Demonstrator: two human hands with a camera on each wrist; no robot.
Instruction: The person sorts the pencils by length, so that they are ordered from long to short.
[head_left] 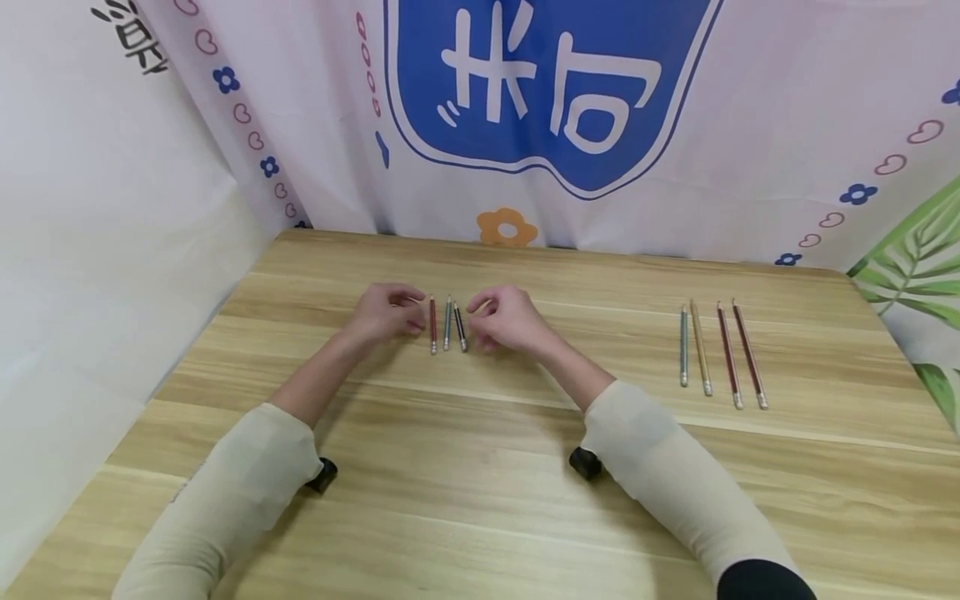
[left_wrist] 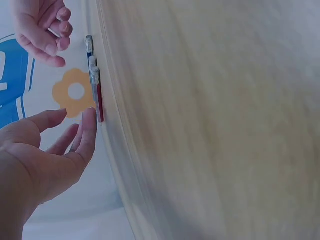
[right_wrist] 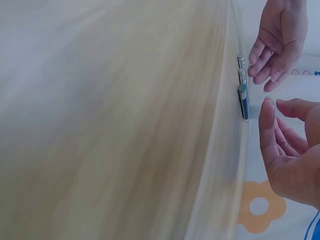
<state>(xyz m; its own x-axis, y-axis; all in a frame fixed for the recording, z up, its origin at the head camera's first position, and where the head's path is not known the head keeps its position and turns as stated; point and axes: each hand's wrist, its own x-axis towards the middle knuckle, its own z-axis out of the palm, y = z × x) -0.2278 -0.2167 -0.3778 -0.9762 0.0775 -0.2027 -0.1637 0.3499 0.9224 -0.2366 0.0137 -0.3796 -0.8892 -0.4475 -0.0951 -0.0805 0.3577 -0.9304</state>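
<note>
Three short pencils lie side by side between my two hands: a red pencil (head_left: 432, 325) on the left, a teal pencil (head_left: 447, 323) in the middle and a dark blue pencil (head_left: 460, 327) on the right. Their eraser ends face me. My left hand (head_left: 390, 312) is just left of the red pencil, fingers loosely bent with nothing in them. On the other side, my right hand (head_left: 506, 317) hovers beside the dark blue pencil, thumb and fingers apart and holding nothing. In the left wrist view the left fingertips come right up to the red pencil (left_wrist: 99, 100).
Farther right on the wooden table (head_left: 465, 467) lie longer pencils in a row: a teal one (head_left: 683, 346), a yellow one (head_left: 701, 348) and two dark red ones, the outermost dark red pencil (head_left: 750, 354) included. A printed curtain (head_left: 337, 183) hangs behind the table's far edge.
</note>
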